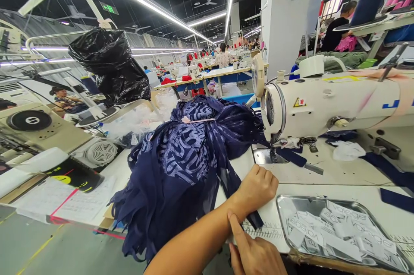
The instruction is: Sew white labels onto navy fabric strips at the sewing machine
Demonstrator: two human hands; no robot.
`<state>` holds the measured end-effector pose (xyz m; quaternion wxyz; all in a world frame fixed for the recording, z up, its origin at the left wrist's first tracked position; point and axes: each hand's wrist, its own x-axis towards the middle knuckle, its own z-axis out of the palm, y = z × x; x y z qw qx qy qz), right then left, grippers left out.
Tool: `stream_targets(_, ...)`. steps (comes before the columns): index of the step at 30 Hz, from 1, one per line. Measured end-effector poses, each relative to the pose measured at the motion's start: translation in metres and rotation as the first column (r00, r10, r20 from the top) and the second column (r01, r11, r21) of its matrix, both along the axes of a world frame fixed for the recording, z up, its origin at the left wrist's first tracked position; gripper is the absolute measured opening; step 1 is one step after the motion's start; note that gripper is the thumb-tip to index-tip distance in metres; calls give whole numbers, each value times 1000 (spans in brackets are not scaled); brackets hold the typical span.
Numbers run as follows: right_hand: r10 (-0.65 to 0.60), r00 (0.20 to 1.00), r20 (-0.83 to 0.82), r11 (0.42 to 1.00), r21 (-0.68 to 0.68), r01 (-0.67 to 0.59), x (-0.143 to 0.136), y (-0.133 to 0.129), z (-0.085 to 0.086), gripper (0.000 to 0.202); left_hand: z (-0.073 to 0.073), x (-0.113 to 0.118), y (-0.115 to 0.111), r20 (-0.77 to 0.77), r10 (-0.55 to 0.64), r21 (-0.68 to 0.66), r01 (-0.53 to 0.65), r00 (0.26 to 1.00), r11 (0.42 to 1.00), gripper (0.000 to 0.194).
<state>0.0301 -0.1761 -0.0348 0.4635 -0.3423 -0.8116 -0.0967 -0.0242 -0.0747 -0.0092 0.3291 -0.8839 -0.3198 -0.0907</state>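
Observation:
My left hand (258,186) is closed in a fist on the white sewing table, in front of the machine's presser foot (274,154); its fingertips are turned under, and anything inside them is hidden. Beneath that wrist runs a navy fabric strip (256,219). My right hand (258,257) comes in from the bottom edge, its index finger stretched out and touching my left wrist. It holds nothing that I can see, and its fingers are apart. Left of my hands lies a big heap of navy pieces (186,154) with pale lettering, bundled with a light tie (199,120).
A metal tray (281,210) of white printed labels (343,232) sits at the right. The white sewing machine (307,106) stands behind it. A black plastic bag (108,63) hangs at left, above another machine (42,124). Other people work farther back.

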Motion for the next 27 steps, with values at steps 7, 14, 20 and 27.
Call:
stream_targets(7, 18, 999, 27, 999, 34, -19, 2, -2, -4, 31, 1, 0, 0, -7, 10, -37, -10, 1000, 999, 15)
stream_targets(14, -6, 1000, 28, 999, 36, 5, 1, -7, -18, 34, 1, 0, -1, -34, 37, -67, -40, 999, 997, 16)
stream_targets(20, -38, 999, 19, 999, 9, 38, -2, -13, -21, 39, 3, 0, -1, -22, 42, -57, -43, 999, 997, 15)
stream_targets(27, 10, 1000, 4, 998, 65, -10, 2, -8, -22, 36, 2, 0, -1, -18, 44, -49, -45, 999, 998, 14)
